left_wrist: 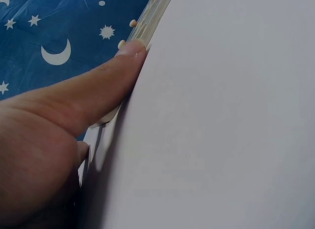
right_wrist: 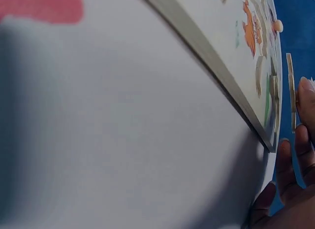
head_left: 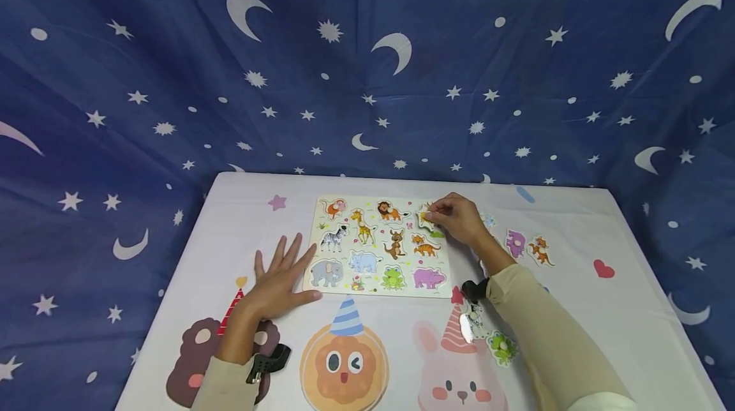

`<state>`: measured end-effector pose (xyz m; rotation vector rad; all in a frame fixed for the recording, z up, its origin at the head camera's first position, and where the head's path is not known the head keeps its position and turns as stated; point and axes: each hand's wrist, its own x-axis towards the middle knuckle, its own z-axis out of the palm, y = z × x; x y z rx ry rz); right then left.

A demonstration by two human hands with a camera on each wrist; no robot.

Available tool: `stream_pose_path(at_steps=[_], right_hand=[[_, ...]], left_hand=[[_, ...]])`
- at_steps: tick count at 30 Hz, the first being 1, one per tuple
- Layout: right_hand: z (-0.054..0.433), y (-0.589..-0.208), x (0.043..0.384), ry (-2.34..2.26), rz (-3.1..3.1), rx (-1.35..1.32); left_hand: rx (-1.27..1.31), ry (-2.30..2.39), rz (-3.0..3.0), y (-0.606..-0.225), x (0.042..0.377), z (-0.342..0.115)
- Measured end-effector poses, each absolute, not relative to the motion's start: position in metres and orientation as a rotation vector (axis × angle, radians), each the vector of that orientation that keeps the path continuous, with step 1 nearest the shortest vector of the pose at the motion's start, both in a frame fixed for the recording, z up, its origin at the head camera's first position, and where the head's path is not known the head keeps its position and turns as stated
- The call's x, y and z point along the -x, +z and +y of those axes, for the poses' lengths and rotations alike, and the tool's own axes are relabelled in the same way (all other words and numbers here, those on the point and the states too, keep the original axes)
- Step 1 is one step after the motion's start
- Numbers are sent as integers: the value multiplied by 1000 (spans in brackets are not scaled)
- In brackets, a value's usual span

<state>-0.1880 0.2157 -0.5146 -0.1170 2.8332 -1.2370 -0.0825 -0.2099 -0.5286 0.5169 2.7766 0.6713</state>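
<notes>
Wooden piece [head_left: 423, 222], pinched by right hand [head_left: 462, 219]; left hand [head_left: 278, 284] splayed, touching board [head_left: 379, 245]

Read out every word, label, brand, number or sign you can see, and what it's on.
None: no text can be read in any view.
The board and tablecloth show only pictures; the curtain shows moons and stars.
Any marking on the black wrist devices is too small to read.

White cartoon-printed tabletop [head_left: 620, 328], animal puzzle board [head_left: 380, 246], purple piece [head_left: 515, 243], orange piece [head_left: 540, 250] beside it, green frog piece [head_left: 502, 348]
</notes>
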Motion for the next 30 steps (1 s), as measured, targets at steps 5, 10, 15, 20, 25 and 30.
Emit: stream_pose_path(at_steps=[5, 10, 15, 20, 25, 30], right_hand=[[212, -512, 192, -1186, 2841, 107], [211, -513, 193, -1143, 2860, 92], [216, -519, 192, -1165, 2875, 64], [218, -523, 192, -1196, 2847, 60], [218, -524, 194, -1169, 2839, 53], [217, -522, 193, -1125, 2817, 27]], left_hand=[[-511, 669, 2776, -527, 83, -211], [-513, 683, 2768, -529, 84, -212], [-518, 685, 2765, -531, 82, -211], [-517, 679, 2776, -531, 82, -210], [-517, 681, 2772, -530, 82, -210], [-520, 684, 2772, -529, 82, -209]])
